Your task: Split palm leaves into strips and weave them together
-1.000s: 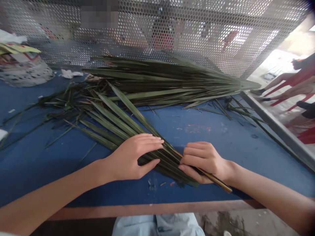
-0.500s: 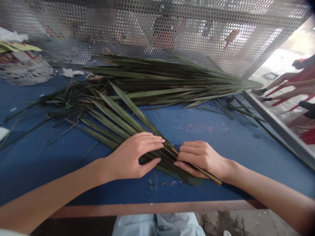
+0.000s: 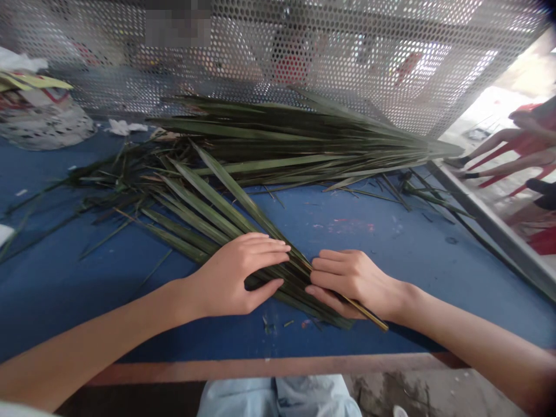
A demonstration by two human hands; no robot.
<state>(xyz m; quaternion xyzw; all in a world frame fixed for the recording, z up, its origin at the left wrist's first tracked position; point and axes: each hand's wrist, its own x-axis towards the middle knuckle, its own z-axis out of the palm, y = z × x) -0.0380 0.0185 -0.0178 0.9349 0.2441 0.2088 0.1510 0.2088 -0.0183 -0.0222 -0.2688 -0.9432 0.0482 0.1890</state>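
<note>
A fan of long green palm leaf strips (image 3: 226, 213) lies slantwise on the blue table, spreading toward the upper left. My left hand (image 3: 241, 275) rests flat across the strips, its fingers stretched out and the thumb apart. Just to the right, my right hand (image 3: 354, 281) has its fingers curled round a thin yellowish-brown stick (image 3: 369, 315), whose end sticks out below the palm. The stick runs along the upper edge of the narrow end of the strips. My right fingers hide part of it, and the right thumb lies over the leaf pieces.
Behind the hands a large bundle of palm leaves (image 3: 304, 139) lies along a perforated metal panel (image 3: 243, 52). Thin leaf scraps (image 3: 117, 179) are heaped at left, near a whitish basket (image 3: 47, 119). A metal edge (image 3: 486, 223) bounds the table at right; people stand beyond it.
My right hand has shifted very slightly left along the leaves, and the stick's lower end has moved slightly left and down with it. My left hand stays in place.
</note>
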